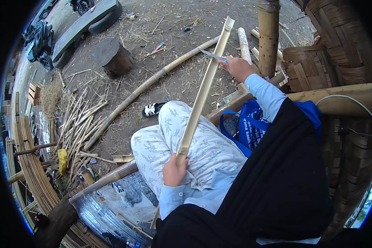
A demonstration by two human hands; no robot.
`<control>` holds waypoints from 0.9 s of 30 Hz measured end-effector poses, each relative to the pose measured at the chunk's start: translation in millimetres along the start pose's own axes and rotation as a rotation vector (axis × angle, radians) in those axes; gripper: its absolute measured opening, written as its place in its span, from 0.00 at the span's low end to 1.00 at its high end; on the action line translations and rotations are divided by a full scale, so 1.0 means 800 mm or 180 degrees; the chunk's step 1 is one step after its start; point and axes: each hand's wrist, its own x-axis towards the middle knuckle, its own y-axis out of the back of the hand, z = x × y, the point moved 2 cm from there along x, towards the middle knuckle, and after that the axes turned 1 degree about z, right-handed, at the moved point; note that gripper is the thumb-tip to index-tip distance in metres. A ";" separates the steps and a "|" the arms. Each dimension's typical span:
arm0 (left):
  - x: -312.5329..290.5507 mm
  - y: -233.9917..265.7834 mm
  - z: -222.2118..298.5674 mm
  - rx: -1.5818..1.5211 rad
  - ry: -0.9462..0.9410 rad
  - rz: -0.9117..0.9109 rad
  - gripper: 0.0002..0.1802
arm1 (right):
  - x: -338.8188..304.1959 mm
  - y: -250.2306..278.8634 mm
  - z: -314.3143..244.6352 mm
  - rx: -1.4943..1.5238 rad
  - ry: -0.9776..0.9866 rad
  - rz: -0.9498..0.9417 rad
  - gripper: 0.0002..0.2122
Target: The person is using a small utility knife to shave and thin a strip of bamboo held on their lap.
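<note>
A long split length of bamboo [202,91], pale and hollow on its inner side, slants across my lap and points up and away to the right. My left hand [175,170] is wrapped round its near end, close to my thigh. Toward the far end, my right hand [237,68] grips a knife [213,55] with a blue handle. The blade lies across the bamboo and points left. Whether the edge has cut into the bamboo I cannot tell. My legs, in white patterned trousers [173,128], are under the strip.
An upright bamboo post [268,37] stands just right of my right hand. Beside my right thigh lies a blue bag [252,124]. A long bamboo pole [153,78] crosses the ground, near a tree stump [113,58], a sandal [153,109] and a heap of split sticks [76,124].
</note>
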 end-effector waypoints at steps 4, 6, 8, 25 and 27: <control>0.000 0.002 -0.002 -0.0192 0.0076 -0.0097 0.18 | -0.012 -0.003 -0.036 -0.0041 0.0653 -0.0536 0.22; -0.003 0.007 0.003 -0.0079 0.0051 -0.0108 0.18 | 0.011 0.001 -0.003 -0.0025 0.0082 -0.0060 0.23; 0.001 0.007 0.005 0.0016 -0.0036 -0.0109 0.18 | 0.026 0.001 0.025 -0.0274 0.0092 -0.0366 0.24; -0.004 0.007 -0.003 -0.0918 0.0664 -0.0546 0.17 | 0.023 -0.005 -0.022 -0.0293 0.1089 -0.0329 0.22; -0.002 0.000 -0.003 -0.0676 0.0388 -0.0441 0.17 | 0.054 0.008 0.037 -0.0354 0.0335 0.0038 0.22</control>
